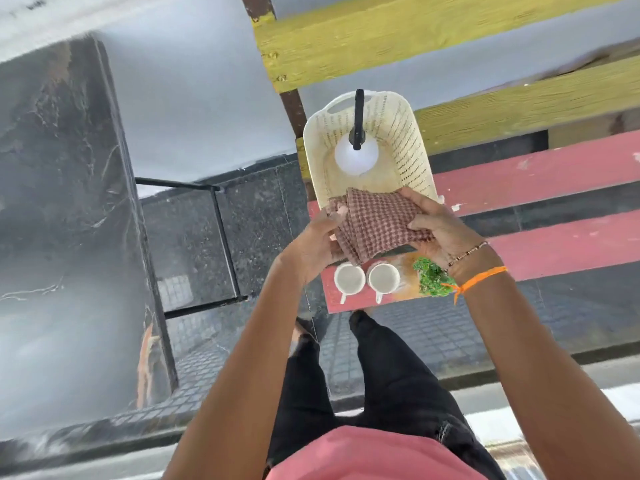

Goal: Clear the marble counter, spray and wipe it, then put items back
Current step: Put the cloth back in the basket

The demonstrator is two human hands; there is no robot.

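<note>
Soft, even daylight, faint shadows; wide-angle bending at the edges, left side smeared with blur.

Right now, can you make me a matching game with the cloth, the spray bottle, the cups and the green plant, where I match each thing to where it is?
Things:
1. checked cloth
2. spray bottle
3. two white cups
4. green plant

Places:
A. standing inside the cream basket
B. just under the right wrist, beside the cups
C. held in both hands, the left hand and the right hand
D. side by side on the red bench, below the cloth

Pairs: 1-C, 2-A, 3-D, 4-B
</note>
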